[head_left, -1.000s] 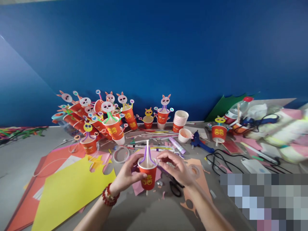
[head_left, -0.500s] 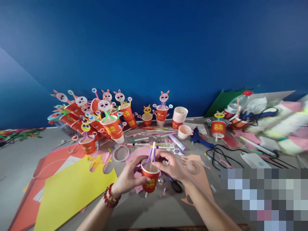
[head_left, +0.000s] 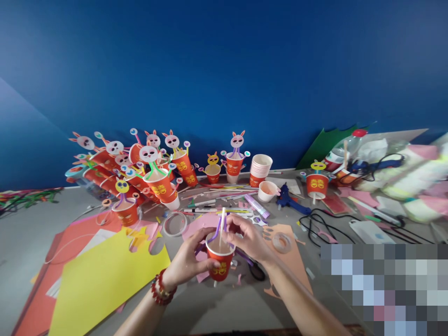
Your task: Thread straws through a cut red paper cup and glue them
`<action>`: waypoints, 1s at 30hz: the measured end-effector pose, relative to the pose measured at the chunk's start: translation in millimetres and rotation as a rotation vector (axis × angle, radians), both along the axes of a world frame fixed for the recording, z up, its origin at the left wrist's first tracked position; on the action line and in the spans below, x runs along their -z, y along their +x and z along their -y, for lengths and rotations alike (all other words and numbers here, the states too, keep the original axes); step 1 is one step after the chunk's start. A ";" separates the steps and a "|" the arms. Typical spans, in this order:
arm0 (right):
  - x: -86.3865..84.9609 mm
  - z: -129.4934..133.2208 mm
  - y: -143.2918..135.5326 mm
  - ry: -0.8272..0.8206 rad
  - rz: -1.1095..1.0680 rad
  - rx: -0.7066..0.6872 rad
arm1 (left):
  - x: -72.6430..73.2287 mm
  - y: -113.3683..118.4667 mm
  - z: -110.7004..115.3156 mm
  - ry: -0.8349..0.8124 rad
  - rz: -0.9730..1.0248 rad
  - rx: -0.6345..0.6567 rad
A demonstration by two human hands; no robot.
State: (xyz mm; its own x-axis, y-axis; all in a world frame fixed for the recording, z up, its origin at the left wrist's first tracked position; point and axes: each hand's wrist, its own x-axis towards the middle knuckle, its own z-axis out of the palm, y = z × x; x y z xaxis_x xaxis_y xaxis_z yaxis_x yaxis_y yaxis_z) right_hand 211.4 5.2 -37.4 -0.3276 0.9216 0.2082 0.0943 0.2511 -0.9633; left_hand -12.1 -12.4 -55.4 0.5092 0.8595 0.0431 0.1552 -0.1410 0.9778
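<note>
My left hand (head_left: 191, 259) is wrapped round a red paper cup (head_left: 220, 268) with gold characters, tilted so that its white rim faces me. A white straw (head_left: 223, 219) stands up inside the cup, and a short white end pokes out below the base. Bent purple pipe cleaners (head_left: 214, 232) rise beside the straw. At the cup's right rim, my right hand (head_left: 247, 238) has thumb and fingers closed against a purple pipe cleaner close to the straw; its fingertips partly hide the grip. Behind that hand lie dark-handled scissors (head_left: 257, 272).
Finished rabbit-faced cups (head_left: 157, 182) crowd the back left. Stacked cups (head_left: 261, 168), a blue glue gun (head_left: 289, 200) and black cables (head_left: 317, 224) lie behind and right. Yellow paper (head_left: 108, 284) covers the left; tape rolls (head_left: 175, 224) and peach paper (head_left: 289, 261) flank my hands.
The cup and my left hand have shifted slightly right, with the cup turned a little. My right hand stays at the rim. The view has moved slightly.
</note>
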 end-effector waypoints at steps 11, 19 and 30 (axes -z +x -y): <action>7.9 3.7 21.5 -0.082 -0.184 0.000 | -4.8 -3.2 -1.7 -0.117 0.213 -0.051; 10.0 9.3 26.7 0.185 -0.090 -0.175 | -6.9 -8.6 -3.4 -0.109 0.280 -0.064; 8.2 15.1 15.9 0.591 0.031 -0.002 | -7.6 -13.4 -1.3 -0.080 0.285 -0.045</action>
State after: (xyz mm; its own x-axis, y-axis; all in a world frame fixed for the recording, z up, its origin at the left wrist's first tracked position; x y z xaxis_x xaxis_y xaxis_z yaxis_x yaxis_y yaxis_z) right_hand 227.2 -9.9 -45.6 -0.3429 0.6519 0.6763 0.1191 0.7443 -0.6571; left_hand -25.5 -11.1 -47.8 0.4476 0.8874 0.1104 -0.1230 -0.0612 0.9905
